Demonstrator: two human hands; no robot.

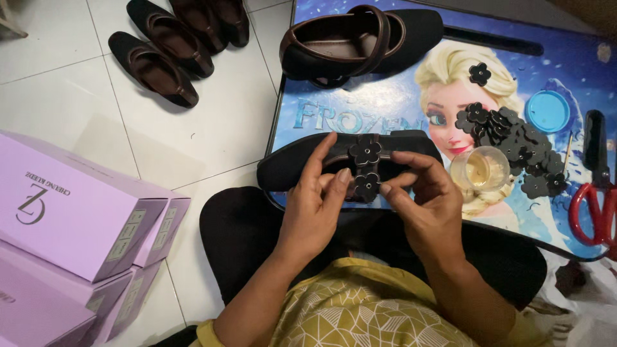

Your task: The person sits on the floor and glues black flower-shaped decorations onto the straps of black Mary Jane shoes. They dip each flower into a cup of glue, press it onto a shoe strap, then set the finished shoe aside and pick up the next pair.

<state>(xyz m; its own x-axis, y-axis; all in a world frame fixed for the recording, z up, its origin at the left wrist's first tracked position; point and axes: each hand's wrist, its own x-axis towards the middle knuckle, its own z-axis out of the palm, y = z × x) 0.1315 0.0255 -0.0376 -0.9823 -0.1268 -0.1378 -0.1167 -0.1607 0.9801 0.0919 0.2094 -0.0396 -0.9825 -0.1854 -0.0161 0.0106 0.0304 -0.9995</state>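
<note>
- We see our left hand [313,209] holding a black shoe [289,168] at the near edge of the low blue table [360,106], with the fingers closed on its strap.
- Our right hand [425,204] touches the same shoe, and its thumb and finger are pinched on a black flower [367,185] on the strap.
- A 2nd black flower [365,151] sits just above it on the strap.
- Another black shoe [360,42] lies at the far edge of the table, well apart from our hands.
- A pile of black flowers [508,138] lies on the table to the right, next to a small clear cup [479,169].
- A round blue lid [548,110] and red scissors [596,193] lie near the pile.
- More dark shoes [173,45] rest on the white floor [64,83] to the left.
- Light purple boxes [77,218] are stacked on the floor beside us.
</note>
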